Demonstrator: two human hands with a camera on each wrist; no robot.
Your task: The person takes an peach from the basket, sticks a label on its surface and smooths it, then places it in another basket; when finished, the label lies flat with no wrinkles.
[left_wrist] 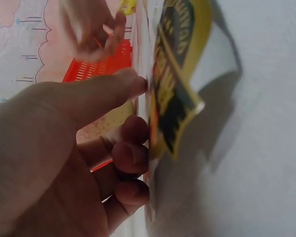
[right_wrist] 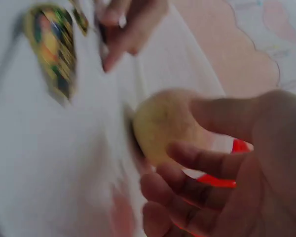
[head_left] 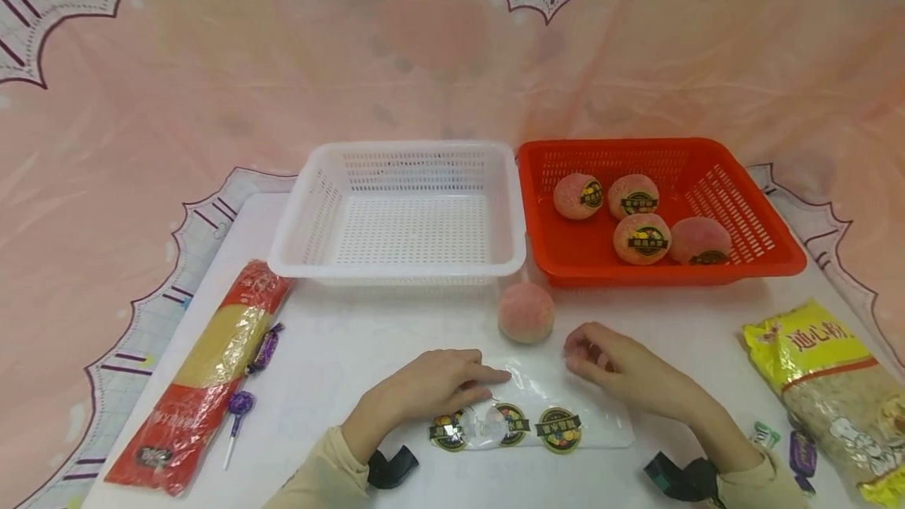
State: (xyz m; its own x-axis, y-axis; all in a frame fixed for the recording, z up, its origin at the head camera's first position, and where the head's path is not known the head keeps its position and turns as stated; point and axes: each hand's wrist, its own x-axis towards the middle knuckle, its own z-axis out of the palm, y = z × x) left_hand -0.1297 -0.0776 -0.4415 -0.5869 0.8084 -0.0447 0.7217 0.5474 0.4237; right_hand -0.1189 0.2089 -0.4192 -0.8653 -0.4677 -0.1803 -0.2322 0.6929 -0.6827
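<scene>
A clear sheet [head_left: 601, 422] lies on the white table with three black-and-gold round fruit stickers [head_left: 558, 429] along its near edge. My left hand [head_left: 438, 383] rests on the sheet's left part, fingertips touching it. In the left wrist view, one sticker [left_wrist: 172, 94] stands partly lifted, its edge curling off the surface. My right hand [head_left: 629, 368] hovers over the sheet's right side, fingers loosely bent with nothing between them. Just beyond both hands sits a pink peach [head_left: 526, 313] with no sticker showing; in the right wrist view the peach [right_wrist: 163, 126] appears past the fingers, which overlap it.
Behind are a white basket [head_left: 283, 258] and a red basket [head_left: 679, 277] with several stickered peaches [head_left: 641, 239]. On the left lie a noodle pack [head_left: 205, 375], a wrapped candy [head_left: 265, 348] and a lollipop [head_left: 240, 405]; on the right, a yellow pasta bag [head_left: 834, 383] and small candies [head_left: 802, 454].
</scene>
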